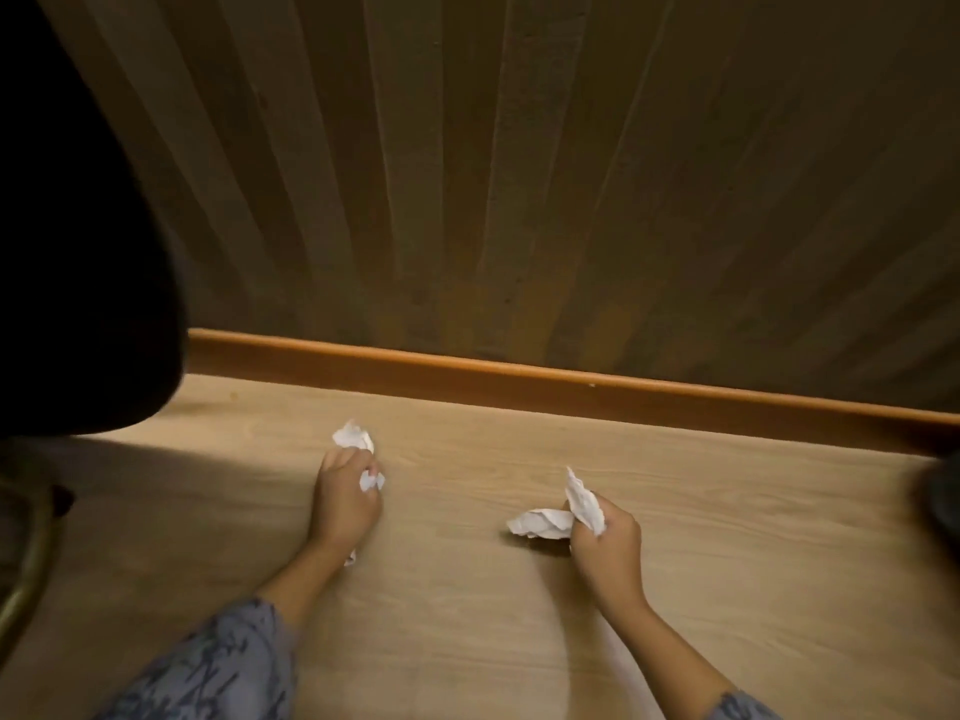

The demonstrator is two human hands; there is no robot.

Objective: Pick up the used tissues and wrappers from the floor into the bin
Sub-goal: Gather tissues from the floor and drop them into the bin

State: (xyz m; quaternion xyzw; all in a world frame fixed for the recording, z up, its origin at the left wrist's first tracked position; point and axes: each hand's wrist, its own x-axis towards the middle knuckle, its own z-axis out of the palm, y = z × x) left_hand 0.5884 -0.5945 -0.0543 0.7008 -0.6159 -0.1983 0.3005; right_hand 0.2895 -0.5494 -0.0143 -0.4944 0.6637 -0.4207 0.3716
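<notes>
My left hand is low over the wooden floor, closed around crumpled white tissue that sticks out above the fingers, with a small scrap showing at the thumb. My right hand is closed on another white tissue that stands up from the fist. A further crumpled tissue lies on the floor right at that hand's fingers, touching them or nearly so. A tiny white scrap shows under my left wrist. No bin is clearly in view.
A brown skirting board runs along the striped wall just beyond the tissues. A large dark shape fills the left side, with a curved brass-coloured bar below it. A dark object sits at the right edge.
</notes>
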